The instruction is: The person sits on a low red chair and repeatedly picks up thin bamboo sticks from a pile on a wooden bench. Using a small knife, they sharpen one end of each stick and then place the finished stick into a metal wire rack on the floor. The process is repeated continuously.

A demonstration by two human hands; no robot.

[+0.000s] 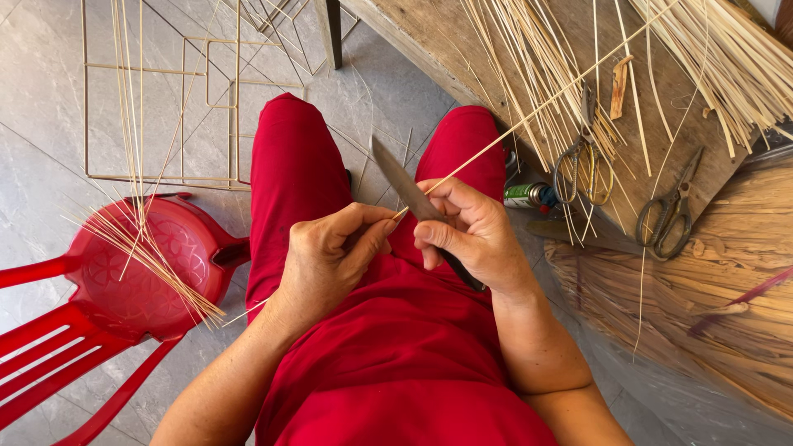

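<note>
I sit with red-clothed legs (289, 165) below me. My right hand (475, 235) grips a knife (396, 177) whose grey blade points up and left over my lap. My left hand (330, 256) pinches the near end of a long thin bamboo strip (529, 116), right beside the blade. The strip runs up and to the right across the wooden bench. Both hands nearly touch above my thighs.
A red plastic chair (99, 306) at the left carries several bamboo strips (149, 248). The wooden bench (429, 41) at the upper right holds bundles of strips (727, 58) and two scissors (669, 215). A thin frame (165, 124) lies on the grey tiled floor; a woven mat (719, 306) lies right.
</note>
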